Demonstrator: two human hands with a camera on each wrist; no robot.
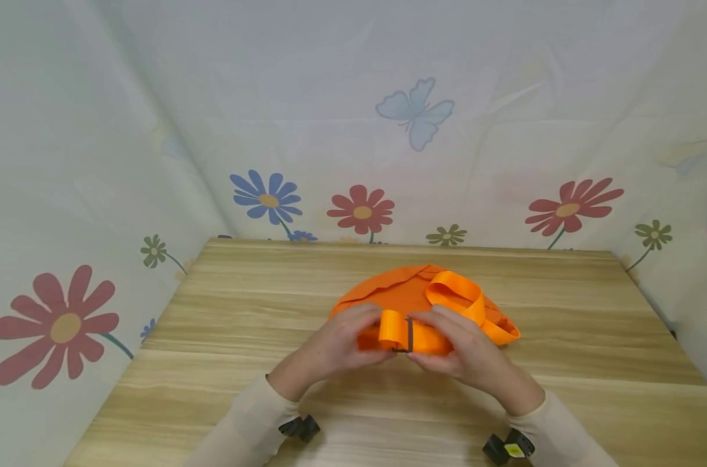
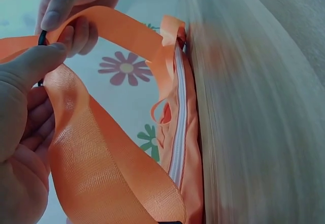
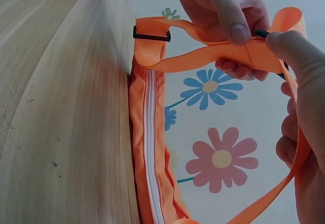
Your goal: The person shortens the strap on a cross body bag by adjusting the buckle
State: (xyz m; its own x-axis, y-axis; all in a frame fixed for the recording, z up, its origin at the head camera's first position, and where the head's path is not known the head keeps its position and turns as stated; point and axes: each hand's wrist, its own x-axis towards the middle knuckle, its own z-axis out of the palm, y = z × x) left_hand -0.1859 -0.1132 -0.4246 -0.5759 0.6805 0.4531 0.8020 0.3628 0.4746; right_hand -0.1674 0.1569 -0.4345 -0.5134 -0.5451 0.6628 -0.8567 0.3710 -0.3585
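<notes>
Both hands hold an orange webbing strap [image 1: 428, 338] above the front of an orange fabric bag [image 1: 388, 295]. A black slider buckle [image 1: 410, 335] sits on the strap between the hands. My left hand [image 1: 347, 337] pinches the strap on the buckle's left side, thumb right at the buckle in the left wrist view. My right hand [image 1: 470, 344] grips the strap on the other side, its thumb against the buckle in the right wrist view. A white zipper [image 3: 150, 148] runs along the bag's edge. A second black slider [image 3: 152, 35] is threaded on the strap near the bag.
The bag lies on a wood-grain table [image 1: 242, 311]. A loose strap loop [image 1: 455, 292] rests on the bag's right side. Behind and beside the table hangs a pale curtain [image 1: 307, 97] printed with flowers and a butterfly. Each forearm wears a small black wrist camera [image 1: 299, 428].
</notes>
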